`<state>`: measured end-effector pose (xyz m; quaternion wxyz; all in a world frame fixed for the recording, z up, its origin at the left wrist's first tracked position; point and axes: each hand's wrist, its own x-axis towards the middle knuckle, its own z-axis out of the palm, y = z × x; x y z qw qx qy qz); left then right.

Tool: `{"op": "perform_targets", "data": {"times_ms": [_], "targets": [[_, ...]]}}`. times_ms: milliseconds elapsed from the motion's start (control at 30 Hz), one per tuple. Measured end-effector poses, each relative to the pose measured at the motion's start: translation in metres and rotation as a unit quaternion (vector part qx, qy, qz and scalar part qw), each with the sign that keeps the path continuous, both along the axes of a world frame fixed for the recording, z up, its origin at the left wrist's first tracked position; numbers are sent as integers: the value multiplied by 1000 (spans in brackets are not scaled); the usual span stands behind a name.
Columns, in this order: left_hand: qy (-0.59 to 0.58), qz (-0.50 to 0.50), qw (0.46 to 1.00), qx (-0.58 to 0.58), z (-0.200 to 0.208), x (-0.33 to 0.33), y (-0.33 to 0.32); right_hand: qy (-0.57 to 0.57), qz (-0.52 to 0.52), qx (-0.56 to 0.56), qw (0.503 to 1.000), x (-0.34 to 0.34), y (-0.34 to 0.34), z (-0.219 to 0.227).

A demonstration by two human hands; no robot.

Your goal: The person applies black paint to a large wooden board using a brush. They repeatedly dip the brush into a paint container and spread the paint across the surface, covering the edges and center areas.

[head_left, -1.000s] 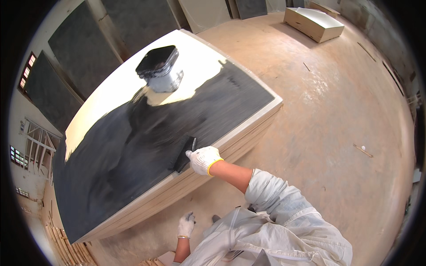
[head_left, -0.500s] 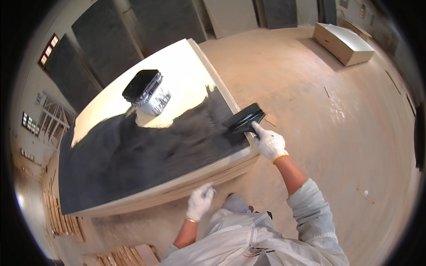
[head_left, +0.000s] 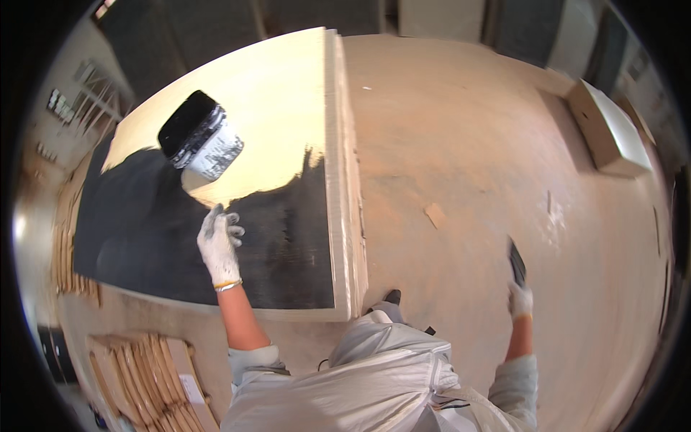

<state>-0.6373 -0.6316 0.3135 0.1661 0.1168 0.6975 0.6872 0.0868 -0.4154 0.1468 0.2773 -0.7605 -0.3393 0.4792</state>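
Observation:
My left hand [head_left: 220,243] wears a white work glove smudged with grey. Its fingers are apart and loosely bent, holding nothing, above the panel's black-coated part, just below the bucket. That white plastic bucket [head_left: 218,153], streaked with black and black inside, rests on the panel [head_left: 277,86]. Black coating covers the panel's near part; the far part is pale yellow. Out to the right, over the floor and away from the panel, my gloved right hand [head_left: 520,299] grips a wide black paint spreader [head_left: 516,263]. The spreader is seen edge-on and blurred, so whether its edge is bristle or blade is unclear.
The panel tops a thick stack with pale edges [head_left: 342,209]. Bundled wooden strips [head_left: 144,374] lie at the lower left. A long pale box [head_left: 608,133] stands at the far right. Dark panels [head_left: 324,16] lean at the back. A small tan scrap [head_left: 434,215] lies on the floor.
My right hand has carried the spreader off the panel's right edge, out to the right. My left hand has risen from beside the stack to over the coated surface. The view has turned.

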Motion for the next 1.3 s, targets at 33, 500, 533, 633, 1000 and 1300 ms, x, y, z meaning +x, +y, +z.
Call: {"op": "perform_targets", "data": {"times_ms": [33,500,533,633,1000,1300], "targets": [[-13,18,1000,-6,5,0,16,8,-57,-37,998,45,0,-20],[-188,208,948,149,-24,-121,157,147,-301,-199,921,126,256,-136],[-187,195,947,171,-22,-124,169,142,-237,-194,941,115,304,-131],[-185,164,944,219,0,-144,198,163,-141,-126,968,36,453,-117],[-163,423,869,197,4,-188,248,261,130,16,956,-353,762,-58],[-172,458,826,279,10,-188,264,215,208,-70,952,-567,857,-33]]}}
